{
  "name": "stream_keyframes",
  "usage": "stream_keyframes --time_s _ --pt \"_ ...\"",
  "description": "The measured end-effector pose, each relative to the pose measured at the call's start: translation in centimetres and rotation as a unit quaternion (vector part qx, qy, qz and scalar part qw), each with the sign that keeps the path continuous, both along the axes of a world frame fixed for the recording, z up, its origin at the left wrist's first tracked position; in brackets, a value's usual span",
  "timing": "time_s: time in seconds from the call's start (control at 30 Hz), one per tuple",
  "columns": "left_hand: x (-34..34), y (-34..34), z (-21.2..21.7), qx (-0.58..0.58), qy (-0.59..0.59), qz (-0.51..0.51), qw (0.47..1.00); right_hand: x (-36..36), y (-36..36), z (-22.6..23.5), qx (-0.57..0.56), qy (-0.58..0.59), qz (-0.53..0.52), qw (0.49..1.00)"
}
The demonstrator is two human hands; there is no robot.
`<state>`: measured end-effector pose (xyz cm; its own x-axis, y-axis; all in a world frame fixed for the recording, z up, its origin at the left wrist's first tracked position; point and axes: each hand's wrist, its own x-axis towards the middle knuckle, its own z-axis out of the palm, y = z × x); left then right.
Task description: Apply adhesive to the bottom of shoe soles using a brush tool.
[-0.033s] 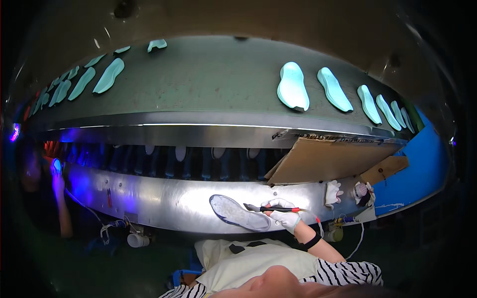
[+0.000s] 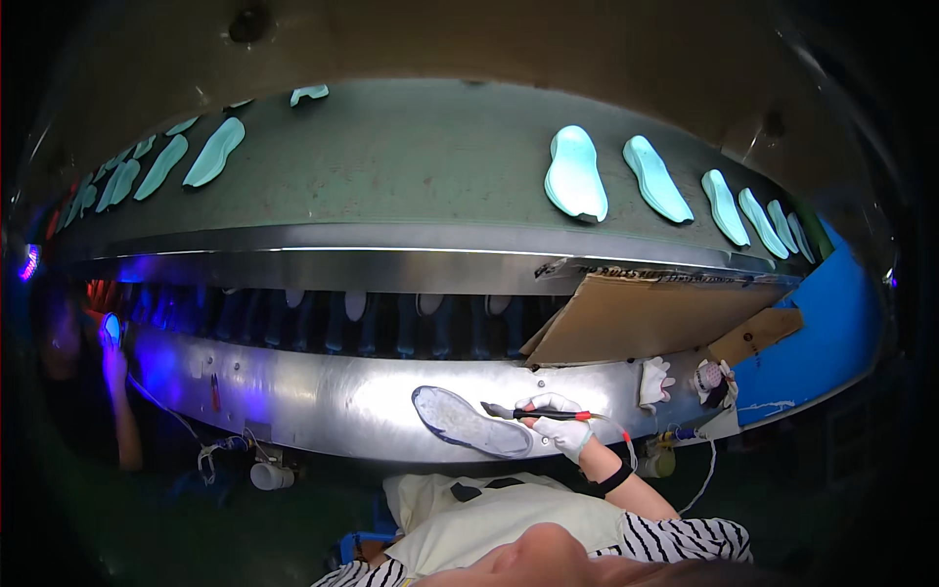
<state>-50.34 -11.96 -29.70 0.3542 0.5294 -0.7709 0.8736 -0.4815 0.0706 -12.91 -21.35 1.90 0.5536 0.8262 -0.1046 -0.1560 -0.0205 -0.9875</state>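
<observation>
Grips a black brush (image 2: 538, 413) in the right hand (image 2: 559, 428), white-gloved with bare fingertips, fingers curled closed around the handle. Cannot tell about the fingers of the left hand, out of view. Points the dark brush tip leftward, over or just beside the upper edge of the grey sole (image 2: 468, 421); cannot tell whether touching. As for that grey sole: on the metal bench (image 2: 323, 401), dark-rimmed, set aslant, lower right end near the gloved hand. Just right of the grey sole, past the hand, a red-banded hose (image 2: 627, 431) from the brush and a black wristband (image 2: 616, 477). Farther right of the grey sole, a white glove (image 2: 653, 381). Beyond the grey sole, upper right, a cardboard sheet (image 2: 646, 321); farther beyond, a dark green belt (image 2: 391, 161) with turquoise soles (image 2: 575, 171). Well left of the grey sole, a co-worker's hand (image 2: 114, 357) around a blue-lit object (image 2: 111, 328).
</observation>
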Motion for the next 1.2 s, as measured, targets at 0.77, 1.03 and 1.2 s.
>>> stream_keyframes --time_s 0.77,1.03,1.2 --pt "12.0 49.0 49.2 0.553 -0.386 0.026 0.738 -3.1 2.2 -3.2 0.125 0.038 -0.132 0.983" --pt "13.3 47.3 50.4 0.783 -0.217 -0.029 0.582 -5.5 0.0 -6.0 0.086 -0.043 -0.188 0.978" --pt "13.6 43.7 49.3 0.607 -0.587 -0.110 0.524 -8.2 -1.0 -7.6 0.131 -0.052 -0.210 0.967"
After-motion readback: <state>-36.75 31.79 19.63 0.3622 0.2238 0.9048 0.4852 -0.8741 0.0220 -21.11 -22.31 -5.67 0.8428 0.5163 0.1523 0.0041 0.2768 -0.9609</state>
